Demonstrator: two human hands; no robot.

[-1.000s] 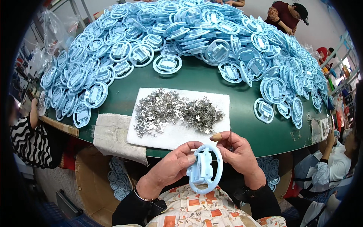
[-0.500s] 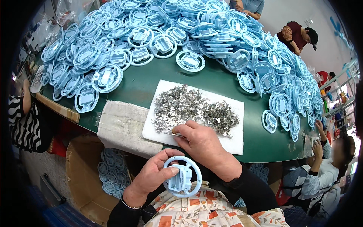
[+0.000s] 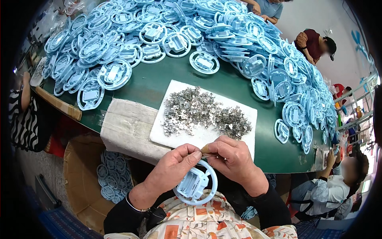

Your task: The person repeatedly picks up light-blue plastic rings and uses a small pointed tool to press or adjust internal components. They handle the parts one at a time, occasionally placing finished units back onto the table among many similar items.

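Observation:
A light-blue plastic toy steering wheel (image 3: pixel 193 185) hangs tilted below my left hand (image 3: pixel 172 167), which is closed on its upper rim; some of those fingers are hidden. My right hand (image 3: pixel 234 161) is closed in a pinch on a slim metal tool with a tan part (image 3: pixel 205 149). The fingertips of both hands meet just above the wheel's rim. Whether a small metal piece is between them is too small to tell. Beyond the hands, many small silvery metal clips (image 3: pixel 195 107) lie heaped on a white foam board (image 3: pixel 159 133).
A great pile of similar blue wheels (image 3: pixel 153 34) covers the far side of the green table (image 3: pixel 153 83). A cloth-covered block (image 3: pixel 127 125) adjoins the foam board. Below left, a cardboard box (image 3: pixel 77 179) holds more wheels. Co-workers (image 3: pixel 328 187) sit around the table.
My right hand has come from the clip heap's near edge to the wheel, bringing the tool. My left thumb and fingers have shifted from the wheel's centre up to its rim.

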